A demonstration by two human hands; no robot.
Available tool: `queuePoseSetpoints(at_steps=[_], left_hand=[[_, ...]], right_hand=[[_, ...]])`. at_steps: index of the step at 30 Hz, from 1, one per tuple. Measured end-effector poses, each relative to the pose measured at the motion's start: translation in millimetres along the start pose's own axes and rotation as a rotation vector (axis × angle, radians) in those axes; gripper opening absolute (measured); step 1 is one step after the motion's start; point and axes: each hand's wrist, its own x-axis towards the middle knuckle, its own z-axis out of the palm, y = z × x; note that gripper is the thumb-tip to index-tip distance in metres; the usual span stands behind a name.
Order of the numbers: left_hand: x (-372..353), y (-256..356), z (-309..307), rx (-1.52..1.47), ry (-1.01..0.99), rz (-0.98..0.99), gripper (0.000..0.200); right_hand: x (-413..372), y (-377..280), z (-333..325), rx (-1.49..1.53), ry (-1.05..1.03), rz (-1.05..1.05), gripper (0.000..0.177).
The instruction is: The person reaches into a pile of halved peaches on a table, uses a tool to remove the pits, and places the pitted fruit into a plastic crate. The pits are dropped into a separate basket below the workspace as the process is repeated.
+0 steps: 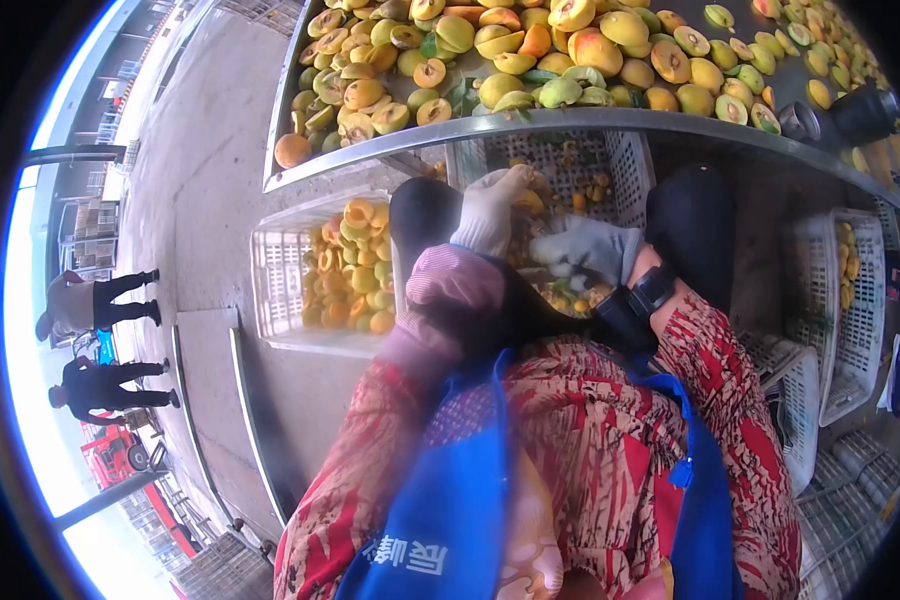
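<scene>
My left hand, in a white glove, is closed with its fingers curled above the crate between my knees. What it grips is blurred; a yellowish fruit piece may be at its fingertips. Close beside it, my right hand wears a grey glove, its fingers bent inward around something hidden from view. A grey plastic crate below and beyond my hands contains small yellow fruit pieces and dark scraps. Above it, a metal table bears many yellow and green fruits, peaches or apricots by their look, many cut in half.
To the left stands a white crate of halved fruits. More white crates are at the right, one with yellow pieces. A dark cylindrical object rests at the table's right edge. Two people stand far left, near a red vehicle.
</scene>
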Motion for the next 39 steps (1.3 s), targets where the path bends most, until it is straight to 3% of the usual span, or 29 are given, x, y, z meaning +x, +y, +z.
queuePoseSetpoints(at_steps=[2,4,7,8,9,11,12,13,15,16,18,20,21,23,26,28,29,30,31,33,34,36,37,38,39], left_hand=[[3,-7,4,-0.050,-0.016,0.008,0.032],[17,-22,7,-0.473,0.056,-0.042,0.039],[12,-19,8,-0.649,0.011,-0.033,0.045],[16,-13,10,-0.626,0.161,-0.052,0.049],[14,-8,7,-0.635,0.160,-0.030,0.049],[6,-3,-2,-0.572,0.082,0.046,0.048],[21,-11,-10,-0.611,0.167,0.171,0.042],[17,-1,-16,-0.608,0.170,0.201,0.042],[-2,21,-31,-0.443,0.319,0.452,0.032],[-20,45,-38,-0.387,0.379,0.475,0.022],[-27,64,-74,0.033,0.755,0.604,0.026],[-27,72,-128,1.284,1.312,0.605,0.050],[-21,77,-144,1.335,1.373,0.632,0.049],[-12,105,-138,1.294,1.139,0.525,0.046],[42,125,-117,1.160,0.831,0.621,0.035],[68,147,-66,1.351,0.723,0.678,0.036],[80,161,-44,1.475,0.578,0.566,0.042],[106,157,-41,1.599,0.506,0.810,0.050],[123,156,-30,1.725,0.460,0.864,0.058],[159,153,-29,2.013,0.285,0.867,0.064],[166,156,-25,2.010,0.274,0.879,0.064],[168,168,-15,2.060,0.282,0.488,0.063],[161,168,-13,2.060,0.273,0.491,0.063],[148,166,-16,1.445,0.333,0.463,0.053],[132,164,-17,0.835,0.366,0.409,0.043]], right_hand=[[-6,-1,6,0.037,0.003,-0.010,0.015],[-3,8,3,0.092,-0.067,-0.048,0.014],[-6,17,2,0.159,-0.162,-0.076,0.013],[-8,19,4,0.176,-0.183,-0.064,0.014],[-7,18,5,0.154,-0.189,-0.065,0.014],[-1,19,5,0.133,0.279,-0.133,0.019],[24,35,-13,-0.523,0.588,-0.350,0.026],[40,48,-30,-0.537,0.573,-0.373,0.026],[60,67,-50,-0.571,0.683,-0.383,0.028],[46,45,-23,-0.562,0.720,-0.497,0.025],[42,37,-11,-0.634,0.775,-0.498,0.023],[47,43,-13,-0.748,0.902,-0.549,0.018],[51,48,-16,-0.748,0.898,-0.555,0.018],[56,53,-21,-0.903,0.881,-0.621,0.017],[42,31,-6,-0.763,0.758,-0.575,0.013],[45,32,-5,-0.643,0.655,-0.625,0.013],[48,33,-4,-0.643,0.666,-0.624,0.013],[51,34,-3,-0.666,0.682,-0.726,0.010],[53,35,-2,-0.689,0.697,-0.827,0.009],[49,32,-3,-0.711,0.696,-0.800,0.008],[54,38,-6,-0.592,0.666,-0.763,0.008],[51,38,-7,-0.469,0.645,-0.721,0.009],[43,28,-3,-0.158,0.581,-0.604,0.008],[36,18,-1,0.148,0.505,-0.483,0.008],[34,12,-1,0.152,0.505,-0.486,0.008]])
